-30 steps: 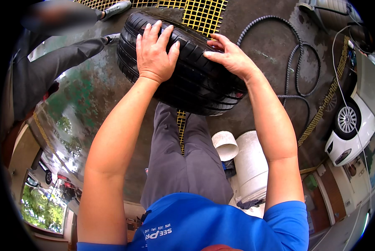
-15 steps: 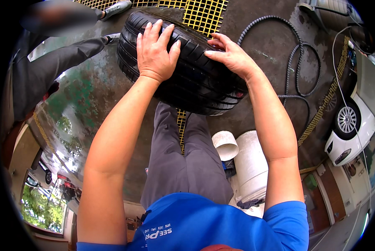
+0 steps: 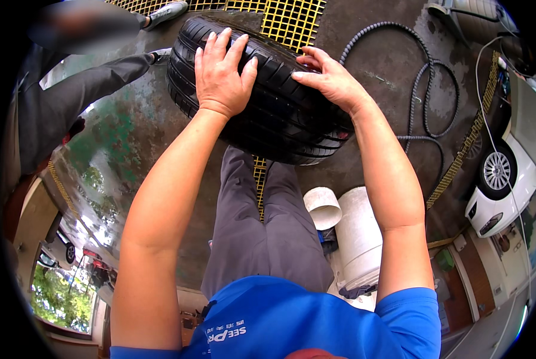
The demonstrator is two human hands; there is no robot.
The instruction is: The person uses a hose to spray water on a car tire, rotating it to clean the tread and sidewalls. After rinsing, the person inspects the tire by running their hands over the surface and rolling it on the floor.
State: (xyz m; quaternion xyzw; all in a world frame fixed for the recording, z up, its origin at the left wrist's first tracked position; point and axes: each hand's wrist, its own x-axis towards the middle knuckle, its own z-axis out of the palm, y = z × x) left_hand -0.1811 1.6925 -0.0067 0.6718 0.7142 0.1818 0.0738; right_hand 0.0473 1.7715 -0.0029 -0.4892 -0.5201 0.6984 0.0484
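A wet black car tyre stands on its tread in front of my legs, tilted a little. My left hand lies on the tread at the upper left, palm down, fingers spread. On the tyre's right side rests my right hand; its thumb lies on the tread and its stretched fingers reach toward the far edge. Neither hand is wrapped round the tyre. The tyre's far side and its hole are mostly hidden.
A coiled black ribbed hose lies on the floor at right, near yellow grating. White buckets stand beside my right leg. Another person's leg is at left. A white car stands far right.
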